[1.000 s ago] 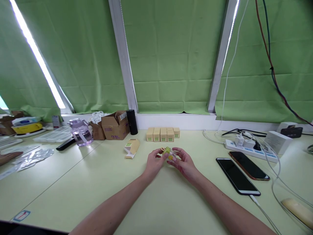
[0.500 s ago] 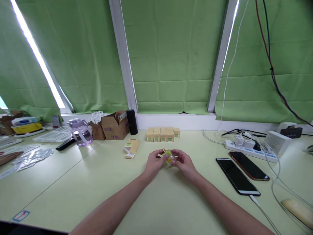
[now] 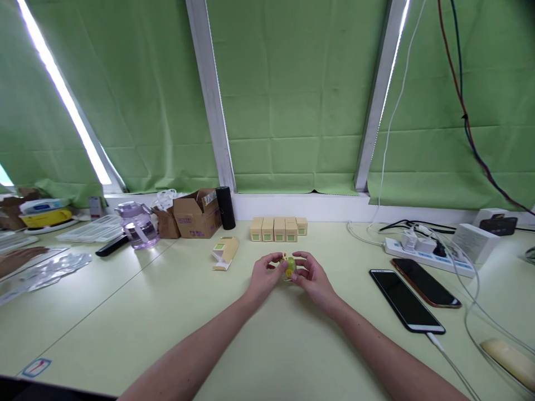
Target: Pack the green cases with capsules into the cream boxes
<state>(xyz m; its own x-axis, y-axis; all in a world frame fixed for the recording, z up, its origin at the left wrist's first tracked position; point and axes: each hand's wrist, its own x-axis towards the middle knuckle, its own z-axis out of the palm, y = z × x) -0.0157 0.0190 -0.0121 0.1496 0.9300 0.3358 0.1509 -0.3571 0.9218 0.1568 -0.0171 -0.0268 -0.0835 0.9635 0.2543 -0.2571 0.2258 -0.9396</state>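
Note:
A small green and clear trinket (image 3: 289,268) with a yellow spot and a pale loop on top is held between both hands. My left hand (image 3: 266,274) grips its left side with thumb and fingers, and my right hand (image 3: 310,274) pinches its right side. Beyond them several small tan boxes (image 3: 274,230) with green labels stand in a row near the wall. An opened tan carton (image 3: 225,252) lies to the left of the hands.
At right, two phones (image 3: 406,301) and a white power strip (image 3: 430,257) with cables. At left, a purple jug (image 3: 137,225), a cardboard box (image 3: 197,214), a black cylinder (image 3: 225,208) and plastic bags (image 3: 58,270). Another person's hand (image 3: 20,260) is at the far left.
The trinket has turned in my fingers, its loop now more upright and its yellow spot slightly further left. The other person's hand at the far left has shifted a little.

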